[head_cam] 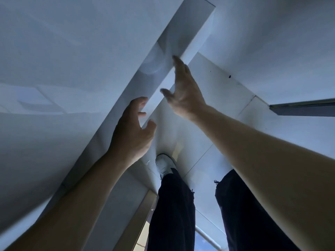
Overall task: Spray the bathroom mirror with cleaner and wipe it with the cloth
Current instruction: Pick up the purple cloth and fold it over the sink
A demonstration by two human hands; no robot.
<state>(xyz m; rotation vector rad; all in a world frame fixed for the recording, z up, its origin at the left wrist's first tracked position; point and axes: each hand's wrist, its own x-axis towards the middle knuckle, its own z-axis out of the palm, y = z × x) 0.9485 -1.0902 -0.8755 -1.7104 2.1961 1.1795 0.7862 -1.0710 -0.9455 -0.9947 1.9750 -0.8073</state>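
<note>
Left hand (133, 131): held open with fingers loosely curled just beside the edge of the white panel (163, 60); nothing is gripped.
Right hand (184, 91): spread open, fingers straight, with the fingertips (175, 57) brought up against the same panel edge higher up; nothing is held.
Mirror: which surface it is cannot be told; faint reflections are seen on the glossy pale surface (63, 60) at left.
White panel: a long strip is seen running diagonally between the hands and the tiled floor (226, 91).
Below: dark trousers (174, 214) and a white shoe (164, 164) are seen on the tiles.
Right edge: a dark ledge (304, 107) is seen jutting in.
</note>
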